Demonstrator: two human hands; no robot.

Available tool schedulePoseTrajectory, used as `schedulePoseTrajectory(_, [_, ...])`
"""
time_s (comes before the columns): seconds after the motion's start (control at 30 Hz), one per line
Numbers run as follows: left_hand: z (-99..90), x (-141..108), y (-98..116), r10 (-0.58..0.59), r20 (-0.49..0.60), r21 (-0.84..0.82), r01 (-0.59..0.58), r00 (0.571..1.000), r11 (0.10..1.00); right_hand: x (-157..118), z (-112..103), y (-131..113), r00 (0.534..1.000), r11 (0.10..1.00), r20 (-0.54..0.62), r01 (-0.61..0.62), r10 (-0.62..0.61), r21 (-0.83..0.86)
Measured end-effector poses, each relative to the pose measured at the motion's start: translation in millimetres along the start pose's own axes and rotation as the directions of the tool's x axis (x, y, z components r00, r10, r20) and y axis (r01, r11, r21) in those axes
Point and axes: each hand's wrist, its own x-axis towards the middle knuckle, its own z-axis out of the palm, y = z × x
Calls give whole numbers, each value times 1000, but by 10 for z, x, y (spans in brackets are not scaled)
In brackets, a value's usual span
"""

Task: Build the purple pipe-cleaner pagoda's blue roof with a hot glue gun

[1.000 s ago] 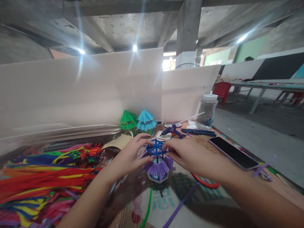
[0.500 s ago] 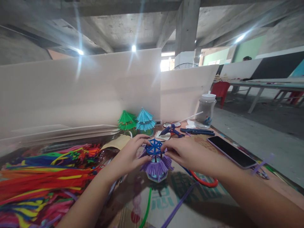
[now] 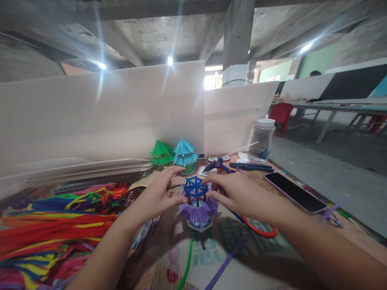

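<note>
A small pavilion model stands in the middle of the cardboard-covered table, with a purple fringed roof point(image 3: 199, 214) below and a blue spoked frame point(image 3: 196, 187) on dark posts above it. My left hand point(image 3: 165, 187) is at its left side, thumb and fingers spread apart, the thumb near the posts. My right hand point(image 3: 225, 189) is on the other side, its fingertips at the right edge of the blue frame. A green pipe cleaner point(image 3: 188, 264) and a purple one point(image 3: 226, 262) lie in front of the model.
Colourful pipe cleaners point(image 3: 60, 225) fill the left side. Behind stand a green model point(image 3: 161, 153) and a light blue model point(image 3: 184, 152). To the right are a glue gun point(image 3: 218, 164), pliers point(image 3: 250, 166), a phone point(image 3: 294, 192), a clear jar point(image 3: 262, 141) and a red ring point(image 3: 260, 231).
My left hand has moved left, away from the blue frame, and its fingers have spread. My right hand has stayed at the frame's right edge, with its fingers slightly shifted.
</note>
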Motion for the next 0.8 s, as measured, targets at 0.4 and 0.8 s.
schedulePoseTrajectory(0.4, [412, 43, -291, -107, 226, -548, 217, 968, 808, 50, 105, 60, 991, 997, -130, 22, -31, -71])
schedulePoseTrajectory(0.8, [445, -44, 261, 4, -85, -62, -9, 996, 998, 68, 114, 44, 980, 999, -195, -32, 26, -28])
